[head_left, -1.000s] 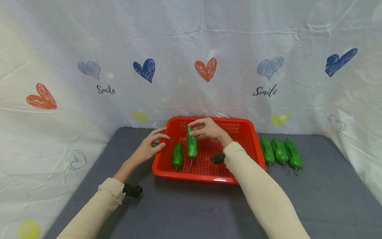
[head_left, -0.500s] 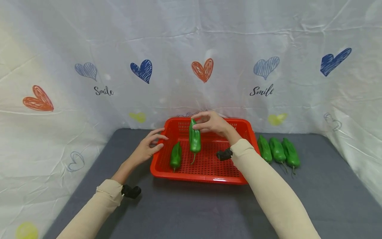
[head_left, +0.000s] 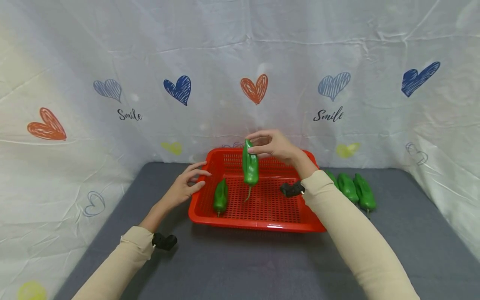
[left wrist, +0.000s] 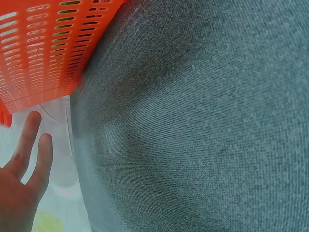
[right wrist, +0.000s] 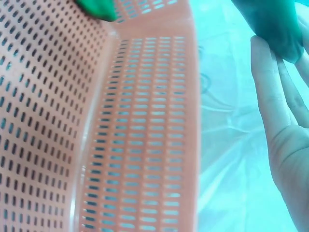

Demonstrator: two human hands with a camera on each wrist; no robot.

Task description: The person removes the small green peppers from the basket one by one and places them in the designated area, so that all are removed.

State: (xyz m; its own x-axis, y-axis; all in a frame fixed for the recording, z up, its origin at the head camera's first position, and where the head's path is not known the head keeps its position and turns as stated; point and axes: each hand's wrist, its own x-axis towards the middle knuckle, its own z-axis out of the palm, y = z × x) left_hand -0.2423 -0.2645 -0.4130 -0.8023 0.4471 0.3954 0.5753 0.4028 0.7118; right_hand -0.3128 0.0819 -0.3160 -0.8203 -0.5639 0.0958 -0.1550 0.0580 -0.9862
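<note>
My right hand point(head_left: 276, 146) pinches a green pepper point(head_left: 251, 170) by its tip, so that it hangs stem down over the red basket point(head_left: 258, 226). In the right wrist view, the fingers point(right wrist: 271, 92) lie against that pepper's tapered end point(right wrist: 275, 29), above the basket's far rim. A second green pepper point(head_left: 221, 196) lies in the left part of the basket, stem toward the near side. Beside the left rim is my left hand point(head_left: 183, 186), fingers spread and loosely bent, fingertips right at the rim. The left wrist view shows two of its fingers point(left wrist: 43, 157) extended, holding nothing.
Several green peppers point(head_left: 364, 195) lie on the grey tablecloth point(head_left: 240, 266) right of the basket, one partly hidden by the right sleeve point(head_left: 345, 216). Behind the table hangs a white curtain point(head_left: 217, 54) with printed hearts. Black wrist cameras point(head_left: 292, 189) sit on both wrists.
My right hand has lifted the pepper from near the basket floor, moving up and slightly right. The right forearm now covers part of the peppers on the table. The left hand stays at the rim.
</note>
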